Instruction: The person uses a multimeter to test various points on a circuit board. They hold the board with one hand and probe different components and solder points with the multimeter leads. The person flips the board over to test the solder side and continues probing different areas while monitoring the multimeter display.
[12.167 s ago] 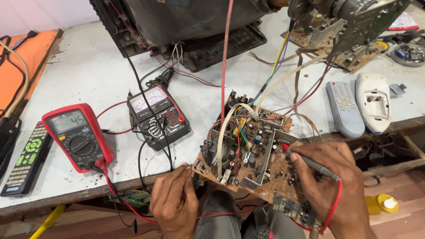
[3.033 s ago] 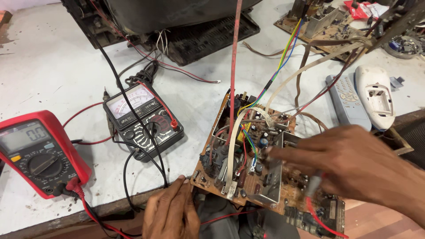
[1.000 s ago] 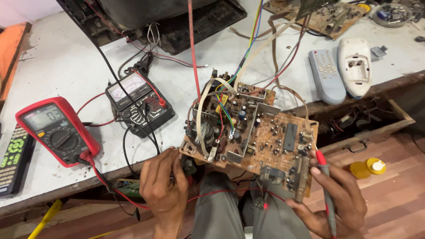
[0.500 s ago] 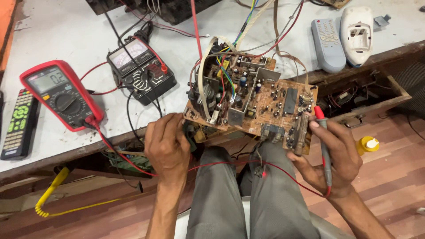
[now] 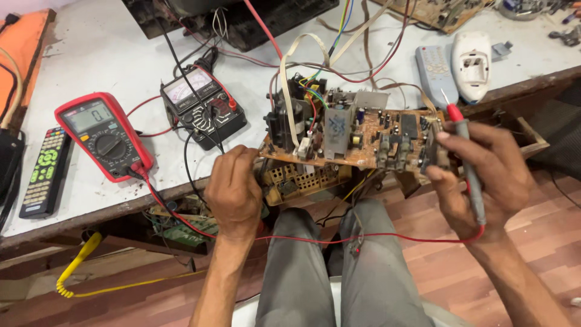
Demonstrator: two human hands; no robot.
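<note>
Brown, component-crowded circuit board (image 5: 357, 136) hangs off the table edge (image 5: 91, 212) above the lap, left hand (image 5: 233, 191) gripping its near corner, right hand (image 5: 484, 175) steadying the far end while pinching a red probe (image 5: 466, 154) clear.

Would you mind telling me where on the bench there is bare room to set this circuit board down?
The widest bare patch of the white bench lies at upper left, above the red digital multimeter and left of the black analogue meter. Around the circuit board, wires crowd the top. At right, the grey remote and white casing fill the edge.
</note>
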